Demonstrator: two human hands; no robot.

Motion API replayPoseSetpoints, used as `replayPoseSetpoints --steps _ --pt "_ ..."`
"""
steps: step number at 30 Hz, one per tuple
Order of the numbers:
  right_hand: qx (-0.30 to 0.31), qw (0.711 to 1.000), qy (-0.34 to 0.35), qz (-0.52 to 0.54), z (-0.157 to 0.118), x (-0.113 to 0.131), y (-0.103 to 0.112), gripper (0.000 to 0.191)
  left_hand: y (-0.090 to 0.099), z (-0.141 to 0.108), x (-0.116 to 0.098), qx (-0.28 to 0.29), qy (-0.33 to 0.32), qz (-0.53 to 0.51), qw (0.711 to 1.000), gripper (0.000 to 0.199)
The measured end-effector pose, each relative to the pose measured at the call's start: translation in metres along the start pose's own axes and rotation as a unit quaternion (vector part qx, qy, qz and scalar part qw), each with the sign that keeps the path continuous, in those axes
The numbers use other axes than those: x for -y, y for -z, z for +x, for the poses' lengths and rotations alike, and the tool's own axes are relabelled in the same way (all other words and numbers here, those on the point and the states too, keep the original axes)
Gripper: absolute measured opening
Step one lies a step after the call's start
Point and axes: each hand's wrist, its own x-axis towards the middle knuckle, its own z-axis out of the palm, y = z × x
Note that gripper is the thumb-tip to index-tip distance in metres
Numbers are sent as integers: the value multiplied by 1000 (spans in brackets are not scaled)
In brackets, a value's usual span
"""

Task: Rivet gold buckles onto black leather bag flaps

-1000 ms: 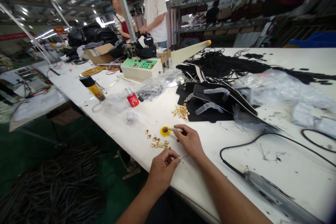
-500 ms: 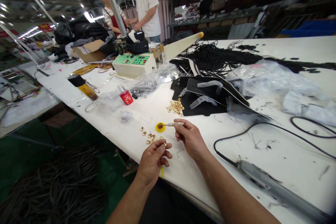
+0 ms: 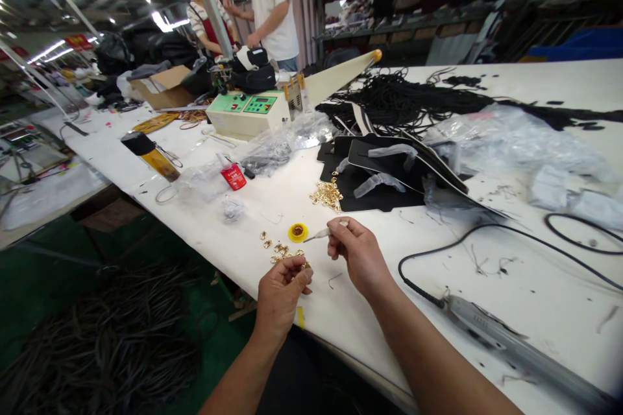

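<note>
A thin pointed tool with a pale handle (image 3: 320, 234) is pinched in my right hand (image 3: 359, 253); its tip points left, just beside a small yellow dish (image 3: 298, 232) with something brown inside. My left hand (image 3: 283, 292) is closed on a small gold metal piece (image 3: 306, 265) between thumb and fingers, mostly covered by them. Several gold clasps (image 3: 281, 249) lie on the white table just beyond that hand. A bigger heap of gold clasps (image 3: 326, 196) rests against black panels (image 3: 387, 168).
A red bottle (image 3: 233, 176) and a yellow-and-black cylinder (image 3: 150, 155) stand farther left. Behind is a machine with a green panel (image 3: 248, 113). A grey corded tool (image 3: 511, 343) lies at right, near clear plastic (image 3: 530, 142). Two people stand across the table.
The tool's tip has come out of the yellow dish to its near right side. My left hand's fingers have curled in closer around the gold piece.
</note>
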Motion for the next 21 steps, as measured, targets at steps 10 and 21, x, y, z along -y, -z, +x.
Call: replayPoseSetpoints --steps 10,21 --pt "34 978 40 -204 -7 12 -2 20 5 -3 4 -5 -19 44 999 39" --pt "22 992 28 -118 -5 8 -2 21 3 -6 -21 31 93 -197 976 42"
